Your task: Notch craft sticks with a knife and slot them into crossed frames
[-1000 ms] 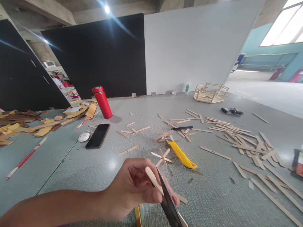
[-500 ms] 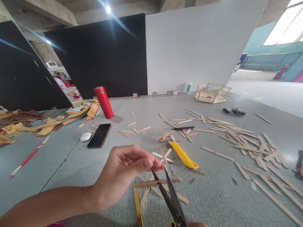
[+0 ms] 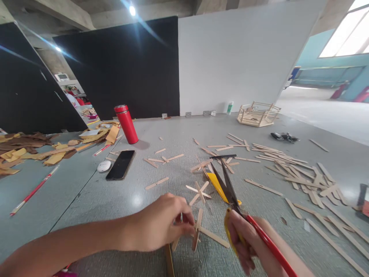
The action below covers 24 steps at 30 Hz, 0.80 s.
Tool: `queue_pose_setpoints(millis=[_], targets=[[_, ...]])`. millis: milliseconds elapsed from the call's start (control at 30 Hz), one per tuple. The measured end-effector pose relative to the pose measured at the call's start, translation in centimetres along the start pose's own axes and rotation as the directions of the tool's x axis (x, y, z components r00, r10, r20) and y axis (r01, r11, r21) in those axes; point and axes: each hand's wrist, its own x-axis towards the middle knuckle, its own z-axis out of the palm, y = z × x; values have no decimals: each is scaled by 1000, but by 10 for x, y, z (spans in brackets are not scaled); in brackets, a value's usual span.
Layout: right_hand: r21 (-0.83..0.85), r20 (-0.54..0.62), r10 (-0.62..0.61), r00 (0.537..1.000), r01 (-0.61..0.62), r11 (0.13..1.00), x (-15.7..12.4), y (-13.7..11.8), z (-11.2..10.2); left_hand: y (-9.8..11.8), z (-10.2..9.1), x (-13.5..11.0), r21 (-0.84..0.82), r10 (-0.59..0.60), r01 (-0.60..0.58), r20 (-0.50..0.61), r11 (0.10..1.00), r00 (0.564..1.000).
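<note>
My left hand (image 3: pixel 161 223) is low over the table, its thumb and fingers pinched at a short wooden craft stick (image 3: pixel 196 238). That stick slants across other sticks, and the fingers partly hide where they meet. My right hand (image 3: pixel 245 238) grips scissors (image 3: pixel 230 188) by a yellow handle, with the dark blades apart and pointing away from me. A long red shaft (image 3: pixel 269 242) runs back over the right wrist; I cannot tell whether it belongs to the scissors. Under the blades lies a yellow utility knife (image 3: pixel 217 185). A star of crossed craft sticks (image 3: pixel 198 192) is just beyond my left fingers.
Loose craft sticks (image 3: pixel 305 179) are heaped at the right. A phone (image 3: pixel 121 164), a white earbud case (image 3: pixel 104 166) and a red flask (image 3: pixel 127 125) stand or lie at left. Farther back are a stick-built frame (image 3: pixel 258 115) and keys (image 3: pixel 285 137).
My left hand has come down toward the table and nearer to me. The scissors have moved right and away from the left fingers, and my right hand has come into fuller view.
</note>
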Motion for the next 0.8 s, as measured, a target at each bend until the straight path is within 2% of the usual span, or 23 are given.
queue_pose_setpoints(millis=[67, 133, 200, 267, 333, 500, 700, 800], targets=[[-190, -60, -16, 998, 4, 982, 11, -6, -16, -7, 11, 1, 93, 4, -4, 0, 996, 1000], [-391, -143, -42, 989, -18, 920, 23, -11, -31, -14, 22, 3, 154, 4, -1, -17, 988, 1000], [-623, -283, -106, 953, -98, 776, 35, -13, -47, -19, 31, 5, 187, 9, 0, -47, 982, 999], [-751, -378, -103, 920, -240, 615, 45, -11, -62, -23, 36, 8, 203, 20, -3, -79, 979, 997], [-785, -411, -82, 908, -306, 539, 52, -7, -78, -25, 38, 9, 206, 36, -14, -102, 978, 994], [-839, -374, -135, 918, -273, 470, 61, 13, -107, -26, 30, 9, 197, 59, -28, -152, 980, 987], [-869, -311, -165, 936, -209, 448, 69, 35, -119, -9, 3, 4, 96, 11, 2, -133, 995, 991], [-871, -297, -158, 942, -199, 450, 65, 39, -121, 5, -4, -4, 33, -12, 16, -115, 999, 993]])
